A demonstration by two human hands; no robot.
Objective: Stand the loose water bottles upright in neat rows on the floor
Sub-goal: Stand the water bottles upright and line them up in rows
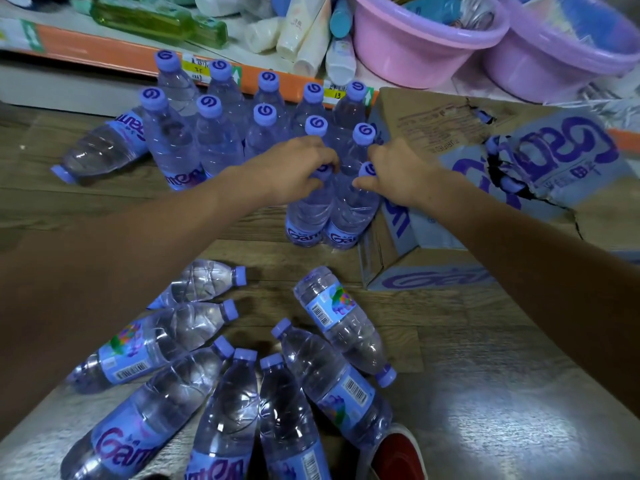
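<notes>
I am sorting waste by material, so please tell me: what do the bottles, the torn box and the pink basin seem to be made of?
The bottles: clear, thin plastic, glossy, with ribbed walls that catch the light; caps look like opaque plastic. The torn box: brown cardboard, matt, printed purple, with ragged fibrous tears. The pink basin: probably moulded plastic, smooth with a slight sheen and a rolled rim.

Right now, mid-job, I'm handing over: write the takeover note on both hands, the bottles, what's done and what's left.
Left hand grips the neck of one upright bottle; right hand grips its neighbour beside the torn carton.
Done: two rows of standing bottles against the shelf edge; the held pair starts a third.
Left: seven bottles lying in the near pile, plus one lying left of the rows.
</notes>
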